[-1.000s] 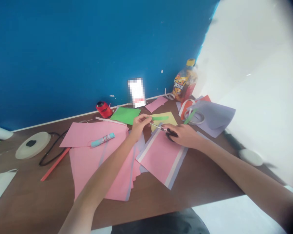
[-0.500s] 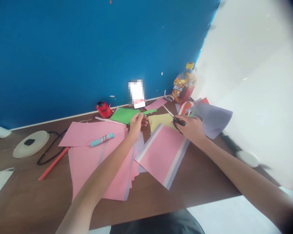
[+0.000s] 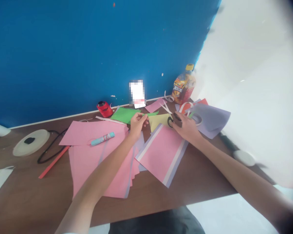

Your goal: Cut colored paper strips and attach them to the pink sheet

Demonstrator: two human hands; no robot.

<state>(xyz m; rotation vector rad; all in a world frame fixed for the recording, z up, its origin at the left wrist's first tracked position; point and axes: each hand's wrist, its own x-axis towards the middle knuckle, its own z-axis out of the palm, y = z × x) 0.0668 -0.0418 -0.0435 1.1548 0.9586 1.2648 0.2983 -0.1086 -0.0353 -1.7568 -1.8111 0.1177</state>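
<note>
My left hand (image 3: 138, 126) pinches a narrow green paper strip (image 3: 153, 114) between thumb and fingers, its free end pointing right. In my right hand (image 3: 188, 127) is a pair of scissors (image 3: 166, 107), the fingers at its dark handles and the blades spread apart toward the wall. The blades are clear of the strip. Beneath and between the hands lies a yellow sheet (image 3: 158, 122). A larger green sheet (image 3: 124, 114) is just left of my left hand. Below my right hand rests a pink sheet with pale bordered edges (image 3: 158, 152).
Pink sheets (image 3: 85, 169) are piled at left, a light-blue tube (image 3: 102, 139) on top. A red roll (image 3: 104, 109) and a drink bottle (image 3: 184, 85) stand near the blue wall. Purple paper (image 3: 213, 118) lies at right. A round pale lid-like object (image 3: 36, 138) sits far left.
The scissors' blades have gone from together to spread apart, and my right hand's fingers have opened with the handles. My left hand keeps the green strip in nearly the same place.
</note>
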